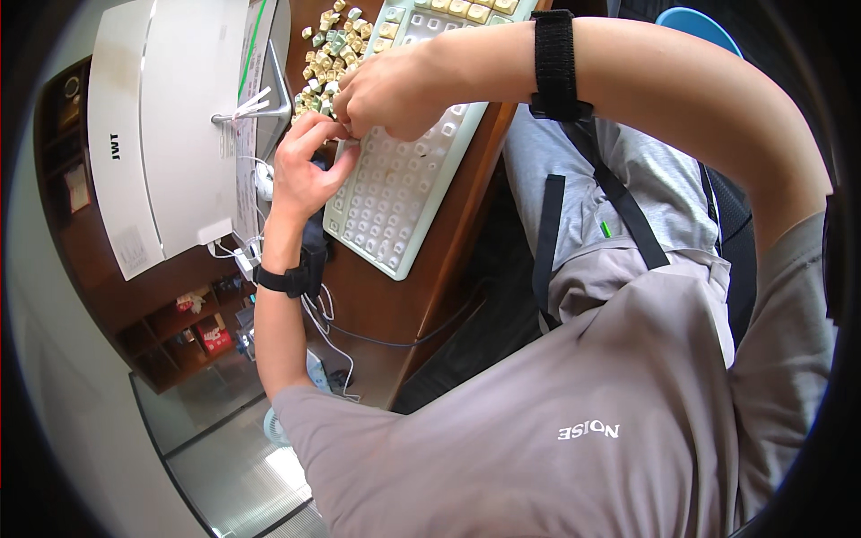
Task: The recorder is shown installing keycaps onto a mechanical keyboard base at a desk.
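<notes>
A pale green keyboard [381,206] lies on the brown desk, most of its keys bare down to whitish switch tops. Cream keycaps [457,9] still sit along its far end. Both hands meet over its left long edge. My left hand [305,166] has its index finger and thumb curled toward the fingertips of my right hand [390,94], which is bent down over the keyboard with fingers together. Whatever lies between the fingertips is too small or hidden to name. Loose cream and green keycaps [334,54] are heaped just beyond the hands, left of the keyboard.
A white monitor [170,108] on a metal stand [278,90] stands at the left. White cables [332,336] and a dark cord run over the desk [368,305] near my left forearm. The desk edge borders my lap, and a blue round object [695,27] shows at the upper right.
</notes>
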The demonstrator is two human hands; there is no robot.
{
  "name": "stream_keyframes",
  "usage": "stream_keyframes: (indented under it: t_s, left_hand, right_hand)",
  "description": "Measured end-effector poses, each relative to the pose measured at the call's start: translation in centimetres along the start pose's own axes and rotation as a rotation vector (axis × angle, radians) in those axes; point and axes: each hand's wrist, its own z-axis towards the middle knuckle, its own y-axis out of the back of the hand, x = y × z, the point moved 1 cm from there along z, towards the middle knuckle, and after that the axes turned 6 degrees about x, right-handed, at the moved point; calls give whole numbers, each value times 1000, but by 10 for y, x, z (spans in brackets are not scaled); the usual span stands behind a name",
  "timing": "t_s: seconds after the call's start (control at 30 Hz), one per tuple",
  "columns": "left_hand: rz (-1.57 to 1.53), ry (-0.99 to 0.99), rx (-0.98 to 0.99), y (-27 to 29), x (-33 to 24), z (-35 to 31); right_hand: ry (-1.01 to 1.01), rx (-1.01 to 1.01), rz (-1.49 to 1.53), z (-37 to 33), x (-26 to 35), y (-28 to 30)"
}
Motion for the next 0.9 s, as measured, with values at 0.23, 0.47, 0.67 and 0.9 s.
stream_keyframes:
  t_s: [0.23, 0.47, 0.67, 0.9]
  left_hand:
    - [-101, 197, -64, -9, 4, -5]
    - [-207, 433, -12, -10, 9, -16]
    - [-322, 529, 34, -9, -1, -28]
    - [-399, 722, -89, -22, 4, -23]
  right_hand:
    - [-10, -5, -21, -2, 4, 3]
    - [-15, -47, -29, -3, 7, 2]
    - [122, -114, -26, 5, -4, -3]
    - [160, -242, -58, 7, -9, -11]
